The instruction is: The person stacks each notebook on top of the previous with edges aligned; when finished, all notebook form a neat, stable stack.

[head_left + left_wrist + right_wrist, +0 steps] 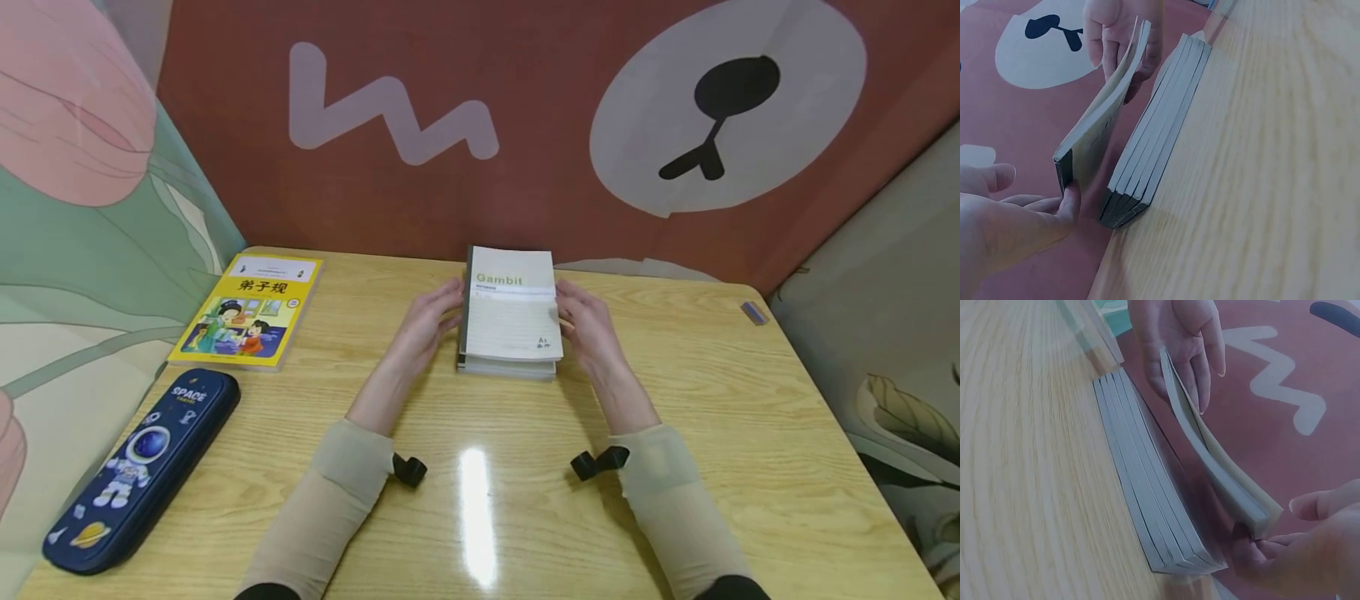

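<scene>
A notebook with a pale cover and the word Gambit [510, 321] hangs over a stack of several similar notebooks [1160, 119], bowed slightly and with a gap between. My left hand [427, 323] is at its dark spine side, fingertips touching it from below and thumb standing apart. On the opposite side, my right hand [591, 325] has its fingers under the page edge, its thumb also off the cover. Both wrist views show the notebook borne between the two hands. In the head view the top notebook hides most of the stack.
A yellow picture book [251, 312] lies at the table's left, with a navy space-themed pencil case [142, 471] nearer me. Toward the right back corner sits a small eraser [753, 313]. A printed red-brown wall covering [540, 183] rises behind the table's back edge.
</scene>
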A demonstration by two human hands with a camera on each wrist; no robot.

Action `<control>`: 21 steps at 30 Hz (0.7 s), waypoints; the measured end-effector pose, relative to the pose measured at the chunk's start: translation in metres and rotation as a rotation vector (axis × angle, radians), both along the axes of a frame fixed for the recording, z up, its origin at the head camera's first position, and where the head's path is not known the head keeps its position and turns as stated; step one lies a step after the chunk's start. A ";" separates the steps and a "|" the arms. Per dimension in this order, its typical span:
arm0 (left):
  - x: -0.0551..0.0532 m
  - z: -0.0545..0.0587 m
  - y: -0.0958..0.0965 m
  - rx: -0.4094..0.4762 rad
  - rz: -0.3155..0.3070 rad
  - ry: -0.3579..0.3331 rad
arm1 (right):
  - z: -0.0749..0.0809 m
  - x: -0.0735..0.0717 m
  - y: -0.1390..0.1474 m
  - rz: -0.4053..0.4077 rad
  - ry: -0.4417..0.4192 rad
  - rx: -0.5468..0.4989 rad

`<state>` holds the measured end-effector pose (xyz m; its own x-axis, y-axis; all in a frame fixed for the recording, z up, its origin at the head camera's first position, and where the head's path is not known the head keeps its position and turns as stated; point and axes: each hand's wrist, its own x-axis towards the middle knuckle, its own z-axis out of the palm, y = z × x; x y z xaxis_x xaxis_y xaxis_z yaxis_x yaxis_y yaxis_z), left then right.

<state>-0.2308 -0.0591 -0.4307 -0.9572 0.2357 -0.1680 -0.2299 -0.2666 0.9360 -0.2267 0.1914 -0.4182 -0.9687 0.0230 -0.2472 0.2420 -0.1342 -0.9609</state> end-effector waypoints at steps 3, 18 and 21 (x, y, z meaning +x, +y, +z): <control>-0.001 -0.002 0.001 0.004 0.006 -0.008 | -0.001 0.000 0.000 0.015 -0.005 0.025; -0.004 -0.007 0.004 -0.026 0.018 -0.043 | -0.006 -0.003 0.002 0.058 -0.011 0.138; -0.004 -0.008 0.003 -0.039 0.013 -0.039 | -0.007 -0.003 0.002 0.062 -0.009 0.157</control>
